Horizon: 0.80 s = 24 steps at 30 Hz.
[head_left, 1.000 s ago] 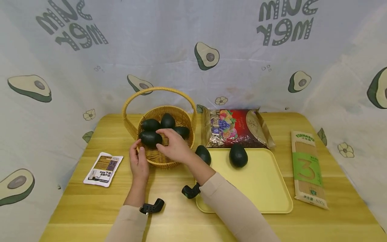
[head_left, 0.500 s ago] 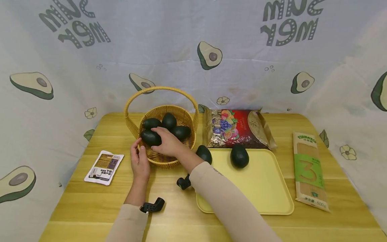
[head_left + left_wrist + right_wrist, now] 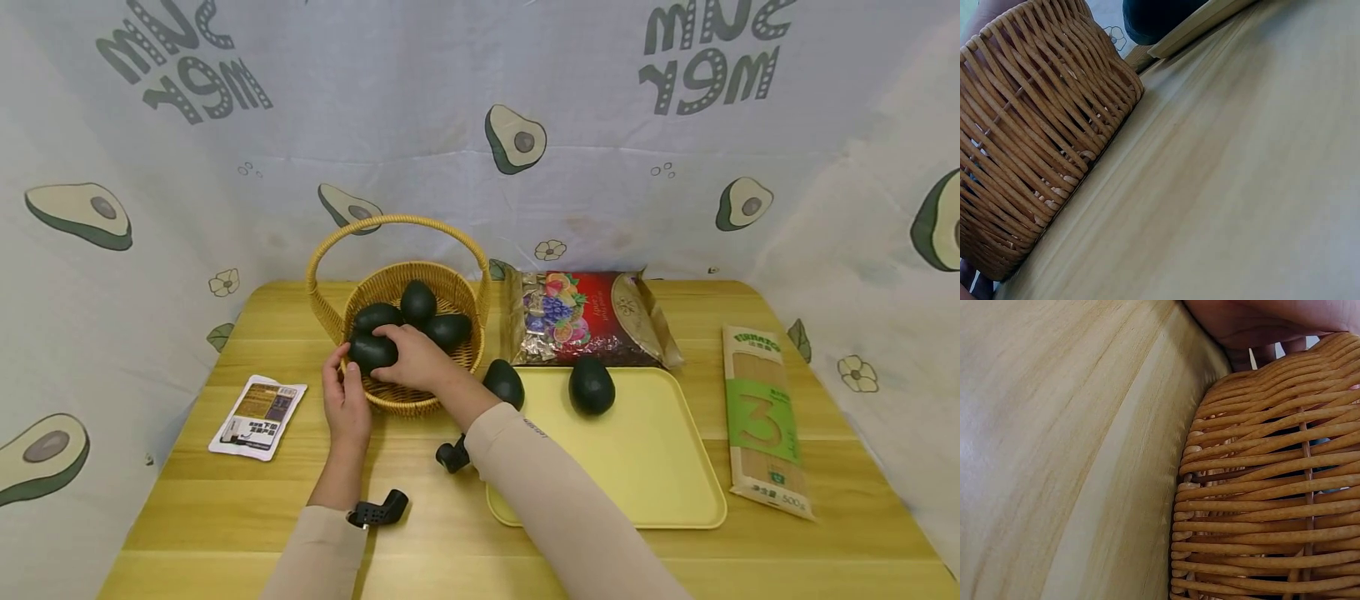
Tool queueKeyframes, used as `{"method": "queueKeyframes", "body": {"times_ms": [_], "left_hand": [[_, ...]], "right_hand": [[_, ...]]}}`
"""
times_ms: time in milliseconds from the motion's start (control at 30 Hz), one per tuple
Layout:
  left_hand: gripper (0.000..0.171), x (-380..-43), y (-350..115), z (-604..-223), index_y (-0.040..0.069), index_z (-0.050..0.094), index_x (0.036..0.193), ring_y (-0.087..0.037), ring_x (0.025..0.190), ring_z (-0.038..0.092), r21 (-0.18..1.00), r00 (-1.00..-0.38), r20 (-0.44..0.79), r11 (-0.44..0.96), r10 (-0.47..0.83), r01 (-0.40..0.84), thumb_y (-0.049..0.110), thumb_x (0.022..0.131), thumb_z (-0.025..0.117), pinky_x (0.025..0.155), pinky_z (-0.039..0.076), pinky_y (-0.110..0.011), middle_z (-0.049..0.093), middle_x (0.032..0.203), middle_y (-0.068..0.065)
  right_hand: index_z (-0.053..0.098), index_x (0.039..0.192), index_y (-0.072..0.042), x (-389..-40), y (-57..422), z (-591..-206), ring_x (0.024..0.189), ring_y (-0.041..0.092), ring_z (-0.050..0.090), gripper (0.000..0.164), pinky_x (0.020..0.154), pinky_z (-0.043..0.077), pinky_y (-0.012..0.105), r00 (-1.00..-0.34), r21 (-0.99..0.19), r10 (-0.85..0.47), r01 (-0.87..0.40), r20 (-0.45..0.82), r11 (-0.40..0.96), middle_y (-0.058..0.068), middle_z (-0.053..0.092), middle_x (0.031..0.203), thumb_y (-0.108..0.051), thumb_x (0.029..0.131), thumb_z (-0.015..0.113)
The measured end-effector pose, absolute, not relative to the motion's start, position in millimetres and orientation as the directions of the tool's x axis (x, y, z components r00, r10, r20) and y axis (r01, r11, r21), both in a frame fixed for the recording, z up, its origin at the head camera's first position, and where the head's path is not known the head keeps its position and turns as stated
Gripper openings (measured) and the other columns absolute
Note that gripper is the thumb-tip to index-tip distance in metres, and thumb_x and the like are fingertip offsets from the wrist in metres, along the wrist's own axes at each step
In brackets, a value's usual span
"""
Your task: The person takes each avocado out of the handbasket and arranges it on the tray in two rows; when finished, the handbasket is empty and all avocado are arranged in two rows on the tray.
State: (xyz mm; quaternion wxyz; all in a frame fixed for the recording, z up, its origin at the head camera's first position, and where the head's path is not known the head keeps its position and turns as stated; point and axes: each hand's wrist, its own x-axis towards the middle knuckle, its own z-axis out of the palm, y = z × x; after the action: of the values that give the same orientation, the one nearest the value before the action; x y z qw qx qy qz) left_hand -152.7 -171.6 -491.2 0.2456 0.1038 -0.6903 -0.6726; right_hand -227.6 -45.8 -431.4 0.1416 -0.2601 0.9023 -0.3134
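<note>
In the head view my right hand (image 3: 415, 360) reaches into a yellow wicker basket (image 3: 405, 408) and grips a dark green avocado (image 3: 369, 353) at its front left, thumb on the near side. My left hand (image 3: 347, 406) rests against the basket's left front, fingers fairly straight along the outside and fingertips at the rim. Behind the held fruit lie a left avocado (image 3: 377, 316), a back avocado (image 3: 417, 302) and a right avocado (image 3: 450, 331). The left wrist view shows the woven side (image 3: 1041, 119); the right wrist view shows the left palm (image 3: 1260, 322) beside the weave.
A yellow tray (image 3: 645, 467) carries one avocado (image 3: 592, 386) and, at its left corner, another avocado (image 3: 504, 384) beside my right forearm. Behind it lies a candy bag (image 3: 592, 321). A noodle pack (image 3: 765, 417) lies right, a white pouch (image 3: 257, 418) left.
The right hand's thumb and fingers have closed round the front-left avocado, which has shifted slightly toward me. The left avocado behind it has moved a little nearer. The left hand stays at the basket.
</note>
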Motion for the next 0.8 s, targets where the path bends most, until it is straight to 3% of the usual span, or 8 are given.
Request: {"method": "queueKeyframes", "body": {"times_ms": [267,567,800], "left_hand": [[0.038,-153.7,-169.7,-492.3,0.001,0.048,0.143,-0.025,0.149,0.03,0.981,-0.848,0.192,0.074,-0.493,0.179,0.012,0.107,0.042,0.125,0.018,-0.048,0.044,0.152,-0.014],[0.037,-153.9,-171.1,-491.5,0.002,0.048,0.142,-0.023,0.15,0.03,0.977,-0.852,0.213,0.096,-0.479,0.19,0.014,0.108,0.042,0.126,0.016,-0.047,0.046,0.151,-0.012],[0.038,-153.7,-171.0,-493.6,0.003,0.046,0.144,-0.024,0.153,0.026,0.982,-0.859,0.191,0.09,-0.474,0.169,0.016,0.108,0.041,0.127,0.015,-0.047,0.044,0.153,-0.013]], "right_hand": [[0.05,0.15,-0.021,-226.1,-46.3,-430.6,0.136,0.024,0.053,0.067,0.111,0.046,0.041,-0.84,-0.614,-0.542,-0.411,-0.033,0.674,0.008,0.054,0.148,-0.041,0.091,0.075],[0.05,0.148,-0.023,-222.8,-43.1,-429.3,0.121,0.026,0.061,0.066,0.1,0.053,0.047,-0.892,-0.686,-0.425,-0.404,0.151,0.605,0.01,0.052,0.142,-0.042,0.089,0.073],[0.049,0.148,-0.023,-222.3,-41.5,-429.8,0.112,0.027,0.063,0.066,0.093,0.055,0.045,-0.911,-0.724,-0.362,-0.383,0.196,0.574,0.01,0.05,0.142,-0.043,0.09,0.075]]}}
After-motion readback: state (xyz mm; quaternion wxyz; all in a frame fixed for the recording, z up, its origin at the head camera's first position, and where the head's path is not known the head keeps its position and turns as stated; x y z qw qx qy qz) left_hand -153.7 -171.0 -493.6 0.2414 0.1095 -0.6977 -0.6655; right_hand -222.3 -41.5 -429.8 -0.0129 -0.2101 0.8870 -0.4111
